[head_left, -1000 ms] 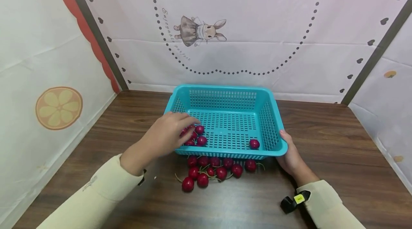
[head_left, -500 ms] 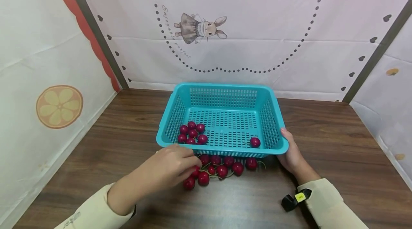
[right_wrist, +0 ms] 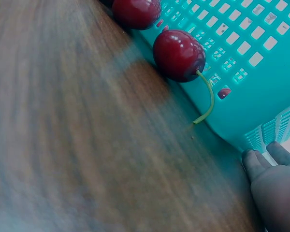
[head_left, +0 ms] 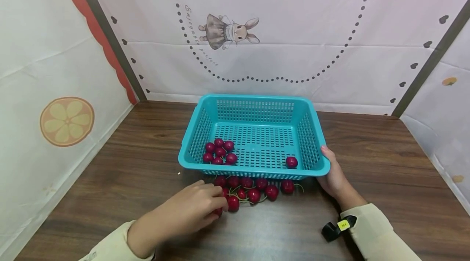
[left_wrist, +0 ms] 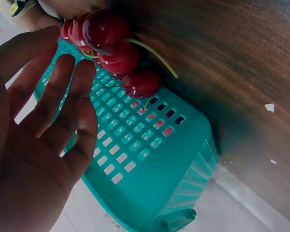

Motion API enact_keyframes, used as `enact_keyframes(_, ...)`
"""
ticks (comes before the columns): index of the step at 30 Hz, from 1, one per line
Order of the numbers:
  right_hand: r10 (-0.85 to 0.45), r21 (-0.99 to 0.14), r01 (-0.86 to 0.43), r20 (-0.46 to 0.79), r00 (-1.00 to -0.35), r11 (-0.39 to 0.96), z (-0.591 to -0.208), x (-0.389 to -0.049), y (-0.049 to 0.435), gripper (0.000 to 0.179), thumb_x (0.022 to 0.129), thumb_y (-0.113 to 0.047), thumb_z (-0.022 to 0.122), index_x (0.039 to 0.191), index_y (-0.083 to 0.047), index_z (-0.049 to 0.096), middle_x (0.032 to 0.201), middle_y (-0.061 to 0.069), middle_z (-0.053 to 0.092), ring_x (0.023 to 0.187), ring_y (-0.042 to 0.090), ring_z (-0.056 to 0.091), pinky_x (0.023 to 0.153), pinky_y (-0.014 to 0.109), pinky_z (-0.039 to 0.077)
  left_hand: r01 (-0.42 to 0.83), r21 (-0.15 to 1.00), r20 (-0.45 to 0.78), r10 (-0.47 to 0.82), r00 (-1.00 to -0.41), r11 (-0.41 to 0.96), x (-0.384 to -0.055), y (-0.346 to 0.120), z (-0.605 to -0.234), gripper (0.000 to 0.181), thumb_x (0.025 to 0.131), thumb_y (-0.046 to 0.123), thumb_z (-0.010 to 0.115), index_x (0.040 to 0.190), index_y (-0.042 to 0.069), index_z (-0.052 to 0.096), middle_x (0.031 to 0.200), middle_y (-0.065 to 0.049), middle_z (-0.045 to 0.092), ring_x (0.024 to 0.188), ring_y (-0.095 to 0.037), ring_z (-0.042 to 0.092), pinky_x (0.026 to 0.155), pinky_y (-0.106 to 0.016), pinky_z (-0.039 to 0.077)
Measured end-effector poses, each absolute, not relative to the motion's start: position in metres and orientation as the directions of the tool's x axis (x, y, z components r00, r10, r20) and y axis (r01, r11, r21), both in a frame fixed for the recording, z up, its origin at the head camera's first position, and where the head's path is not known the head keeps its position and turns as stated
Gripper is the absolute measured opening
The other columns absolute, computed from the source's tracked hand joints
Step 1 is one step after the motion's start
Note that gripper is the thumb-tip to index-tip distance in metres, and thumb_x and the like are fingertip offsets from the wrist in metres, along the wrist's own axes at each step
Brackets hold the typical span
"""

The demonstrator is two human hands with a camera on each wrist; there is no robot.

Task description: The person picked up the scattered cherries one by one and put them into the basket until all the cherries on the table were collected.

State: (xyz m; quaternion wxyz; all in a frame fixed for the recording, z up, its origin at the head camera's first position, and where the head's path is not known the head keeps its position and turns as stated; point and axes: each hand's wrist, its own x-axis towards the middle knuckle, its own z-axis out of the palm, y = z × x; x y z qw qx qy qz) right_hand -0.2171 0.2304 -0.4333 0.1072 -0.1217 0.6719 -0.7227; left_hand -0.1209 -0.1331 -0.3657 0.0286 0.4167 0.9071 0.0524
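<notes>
My left hand (head_left: 191,208) reaches to the left end of several loose red cherries (head_left: 253,195) with green stems, which lie on the table in front of the basket. Its fingers partly hide the leftmost ones. In the left wrist view the fingers are loosely bent and spread from the thumb, beside a big cherry (left_wrist: 106,31), with nothing between them. My right hand (head_left: 333,175) grips the front right corner of the turquoise plastic basket (head_left: 257,98), thumb on the rim, fingers low on the outside. Inside the basket, a cluster of cherries (head_left: 220,152) sits front left and one cherry (head_left: 291,162) front right.
The brown wooden table (head_left: 154,138) runs back to a white printed cloth (head_left: 293,16), close behind the basket. Cloth also rises along both sides. A small white speck (head_left: 179,173) lies left of the basket. A black strap with a yellow tag (head_left: 343,225) is on the right wrist.
My left hand has come out of the basket's left side, toward me, down to the loose cherries in front, uncovering the cluster inside. My right hand has stayed at the basket corner.
</notes>
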Motion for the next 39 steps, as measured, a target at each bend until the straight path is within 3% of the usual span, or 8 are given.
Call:
enact_keyframes(4, -0.323, -0.998, -0.016, 0.034, -0.946, -0.06, -0.433, -0.217, 0.231, 0.071, 0.104, -0.059, 0.016, 0.161, -0.022, -0.002, 0.166, 0.013, 0.007, 0.148, 0.041, 0.019, 0.107, 0.026, 0.041, 0.731, 0.141, -0.041, 0.742, -0.669, 0.667, -0.122, -0.133, -0.368, 0.019, 0.083, 0.023, 0.082, 0.101, 0.023, 0.075, 0.092, 0.008, 0.068, 0.081, -0.006, 0.058, 0.075, -0.023, 0.051)
enact_keyframes(6, -0.324, -0.998, -0.017, 0.036, -0.945, -0.061, -0.433, -0.217, 0.232, 0.071, 0.104, -0.059, 0.016, 0.161, -0.022, -0.002, 0.166, 0.013, 0.007, 0.148, 0.041, 0.019, 0.105, 0.023, 0.043, 0.724, 0.153, -0.049, 0.737, -0.674, 0.672, -0.123, -0.134, -0.369, 0.02, 0.083, 0.022, 0.082, 0.101, 0.023, 0.075, 0.093, 0.007, 0.069, 0.082, -0.006, 0.058, 0.076, -0.024, 0.052)
enact_keyframes(11, -0.319, -0.998, -0.015, 0.035, -0.947, -0.063, -0.434, -0.217, 0.231, 0.07, 0.104, -0.059, 0.015, 0.161, -0.022, -0.001, 0.166, 0.012, 0.009, 0.148, 0.039, 0.02, 0.117, 0.044, 0.031, 0.723, 0.153, -0.051, 0.736, -0.675, 0.674, -0.124, -0.133, -0.372, 0.02, 0.083, 0.021, 0.083, 0.101, 0.024, 0.076, 0.094, 0.007, 0.07, 0.084, -0.007, 0.06, 0.077, -0.026, 0.053)
enact_keyframes(16, -0.315, -0.997, -0.013, 0.036, -0.948, -0.075, -0.435, -0.216, 0.23, 0.069, 0.104, -0.058, 0.016, 0.161, -0.022, -0.001, 0.167, 0.01, 0.008, 0.149, 0.036, 0.017, 0.121, 0.045, 0.025, 0.737, 0.14, -0.039, 0.747, -0.664, 0.662, -0.125, -0.133, -0.375, 0.018, 0.083, 0.02, 0.083, 0.099, 0.024, 0.076, 0.09, 0.008, 0.068, 0.082, -0.007, 0.059, 0.076, -0.025, 0.052)
enact_keyframes(22, -0.316, -0.996, -0.024, 0.049, -0.947, -0.083, -0.435, -0.216, 0.229, 0.069, 0.104, -0.058, 0.016, 0.161, -0.023, -0.001, 0.167, 0.01, 0.007, 0.15, 0.035, 0.015, 0.122, 0.06, 0.013, 0.746, 0.13, -0.026, 0.754, -0.656, 0.653, -0.124, -0.132, -0.377, 0.017, 0.082, 0.018, 0.083, 0.096, 0.024, 0.075, 0.088, 0.008, 0.064, 0.083, -0.009, 0.058, 0.074, -0.025, 0.051)
enact_keyframes(26, -0.312, -0.996, -0.029, 0.055, -0.949, -0.087, -0.435, -0.216, 0.23, 0.068, 0.104, -0.057, 0.017, 0.161, -0.023, 0.0, 0.167, 0.01, 0.008, 0.15, 0.035, 0.015, 0.121, 0.045, 0.025, 0.74, 0.148, -0.033, 0.751, -0.66, 0.657, -0.124, -0.131, -0.377, 0.019, 0.081, 0.017, 0.083, 0.096, 0.025, 0.075, 0.088, 0.009, 0.063, 0.083, -0.008, 0.057, 0.075, -0.025, 0.051)
enact_keyframes(31, -0.308, -0.994, -0.03, 0.059, -0.95, -0.101, -0.435, -0.215, 0.231, 0.068, 0.105, -0.056, 0.017, 0.161, -0.021, -0.001, 0.167, 0.01, 0.006, 0.15, 0.036, 0.015, 0.102, 0.015, 0.04, 0.732, 0.152, -0.045, 0.744, -0.666, 0.664, -0.124, -0.13, -0.378, 0.021, 0.08, 0.019, 0.085, 0.098, 0.025, 0.075, 0.09, 0.008, 0.064, 0.083, -0.009, 0.056, 0.076, -0.025, 0.051)
enact_keyframes(39, -0.316, -0.997, -0.029, 0.053, -0.947, -0.078, -0.434, -0.216, 0.23, 0.07, 0.104, -0.057, 0.017, 0.161, -0.021, -0.001, 0.167, 0.01, 0.006, 0.15, 0.037, 0.016, 0.11, 0.022, 0.038, 0.733, 0.136, -0.045, 0.744, -0.667, 0.666, -0.122, -0.13, -0.379, 0.023, 0.079, 0.02, 0.085, 0.1, 0.025, 0.075, 0.091, 0.008, 0.065, 0.083, -0.008, 0.057, 0.074, -0.025, 0.051)
